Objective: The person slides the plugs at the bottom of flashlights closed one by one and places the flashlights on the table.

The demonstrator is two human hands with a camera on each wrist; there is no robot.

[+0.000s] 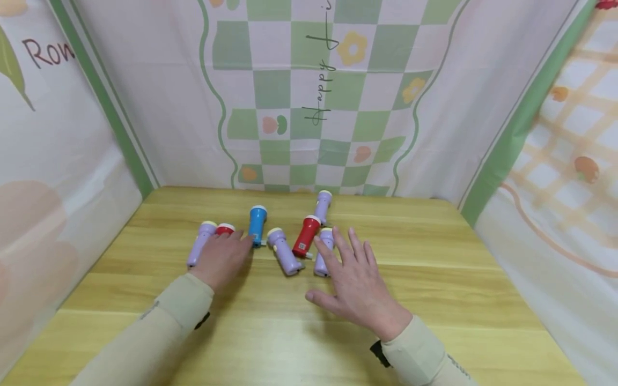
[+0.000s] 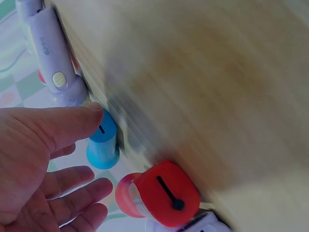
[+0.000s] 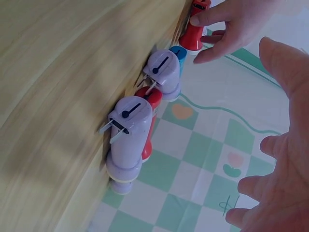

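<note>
My left hand (image 1: 223,262) is over a red flashlight (image 1: 225,229) on the left of the table, hiding most of it. In the left wrist view, its thumb is straight, its fingers are loosely spread, and the red flashlight (image 2: 176,193) is apart from them. Beside it lie a purple flashlight (image 1: 200,244) and a blue flashlight (image 1: 258,222). My right hand (image 1: 359,292), fingers spread, hovers over a purple flashlight (image 1: 322,262) and partly covers it. In the right wrist view that hand (image 3: 280,164) holds nothing; metal prongs stick out of the nearest purple flashlight (image 3: 130,130).
A second red flashlight (image 1: 307,236) lies mid-table, between a slanted purple flashlight (image 1: 285,254) and another purple one (image 1: 323,206) farther back. Printed cloth (image 1: 309,91) hangs behind the wooden table (image 1: 434,257) and on both sides.
</note>
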